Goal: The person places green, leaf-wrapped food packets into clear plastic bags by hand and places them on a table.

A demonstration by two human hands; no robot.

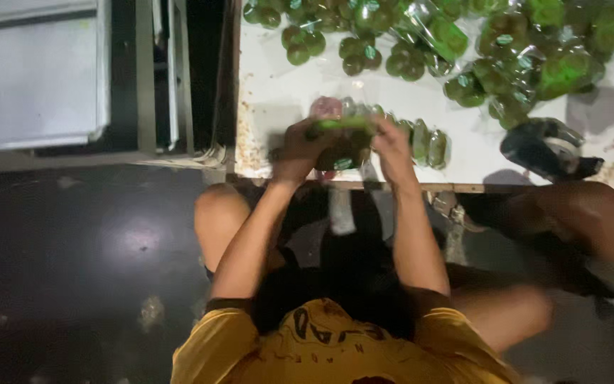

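We've got both hands on a green pack [342, 139] at the near edge of the table [278, 92]: left hand [298, 149] in a closed grip round its left end, right hand [392, 146] pinching the right end. Best, we'd say, to keep it level over the table, clear of the row of wrapped cakes [428, 142] just beside it

Clear plastic packs of round green pieces [421, 43] piled across the top of the frame on the white table [278, 99], most with small teal round labels [370, 52]. One pack [342, 146] sits center frame, gripped between left hand [298, 149] and right hand [392, 146]. Short row of green pieces [428, 142] just right of it. No signs or screens.
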